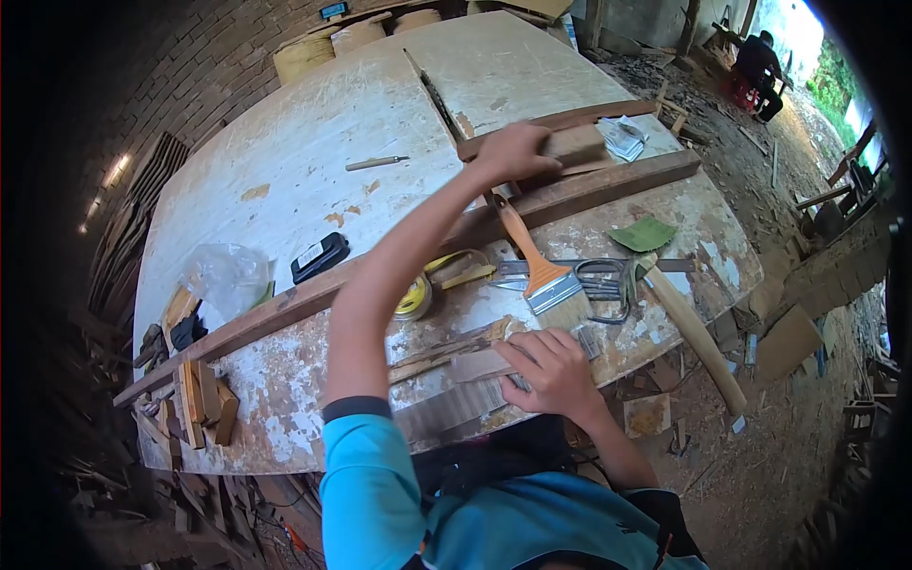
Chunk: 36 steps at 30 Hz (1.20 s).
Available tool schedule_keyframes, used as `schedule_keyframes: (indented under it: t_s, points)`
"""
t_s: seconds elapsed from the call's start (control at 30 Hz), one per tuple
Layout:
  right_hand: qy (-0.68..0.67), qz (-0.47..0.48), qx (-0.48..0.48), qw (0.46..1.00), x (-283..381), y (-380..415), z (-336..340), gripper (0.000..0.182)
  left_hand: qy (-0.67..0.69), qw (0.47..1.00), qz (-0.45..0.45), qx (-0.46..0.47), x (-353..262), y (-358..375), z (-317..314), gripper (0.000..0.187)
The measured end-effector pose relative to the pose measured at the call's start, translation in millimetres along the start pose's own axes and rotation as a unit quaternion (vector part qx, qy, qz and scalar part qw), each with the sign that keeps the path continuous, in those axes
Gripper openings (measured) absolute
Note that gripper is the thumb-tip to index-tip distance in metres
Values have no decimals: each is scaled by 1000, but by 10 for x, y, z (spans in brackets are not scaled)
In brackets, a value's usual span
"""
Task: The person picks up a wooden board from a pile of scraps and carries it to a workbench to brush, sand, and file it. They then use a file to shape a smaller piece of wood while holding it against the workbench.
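Stretched far over the table, my left hand [516, 152] is closed around the near end of a light brown wooden block [577, 146]. The block lies between two dark wooden bars, beside a folded pale packet [623, 138]. My right hand [551, 372] rests close to my body, its fingers bent over a flat, thin wooden piece [480, 366]. Under that piece is a blurred grey ribbed strip [451, 408]. A wide brush [540, 266] with an orange handle lies just beyond my right hand, its bristles near my fingers.
A long dark bar [285, 309] crosses the worn table [313, 190]. Scissors [608, 285], a wooden-handled hammer [698, 332], a yellow tape roll [413, 299], a black box [320, 257], a plastic bag [226, 275] and wood blocks [198, 404] lie about. A person [757, 71] sits far right.
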State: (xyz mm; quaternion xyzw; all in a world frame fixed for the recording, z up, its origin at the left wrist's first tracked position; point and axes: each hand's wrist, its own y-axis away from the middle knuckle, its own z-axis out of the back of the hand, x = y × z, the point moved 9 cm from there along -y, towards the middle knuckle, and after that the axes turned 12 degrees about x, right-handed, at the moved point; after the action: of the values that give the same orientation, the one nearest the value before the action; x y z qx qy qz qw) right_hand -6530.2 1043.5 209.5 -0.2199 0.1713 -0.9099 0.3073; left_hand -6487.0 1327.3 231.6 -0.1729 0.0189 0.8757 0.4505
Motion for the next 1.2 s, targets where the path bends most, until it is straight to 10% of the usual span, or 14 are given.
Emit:
schedule_keyframes:
  t_s: [0.27, 0.37, 0.53, 0.87, 1.2]
  points:
    - [-22, 17, -22, 999, -2, 49, 71, 36, -152, 977, -99, -109, -668, 526, 210, 43]
    - [-74, 72, -17, 994, 33, 82, 228, 43, 52, 980, -150, -123, -823, 1272, 932, 30]
    - [92, 83, -127, 984, -280, -388, 1067, 35, -55, 952, -75, -292, -1125, 2815, 2519, 36]
    - [100, -107, 282, 948, -2412, -1153, 393, 45, -175, 841, 66, -507, -1680, 5461, 3354, 36]
    - [50, -100, 215, 970, -1758, -1009, 756, 55, -203, 791, 119, -565, -1907, 6222, 3208, 36]
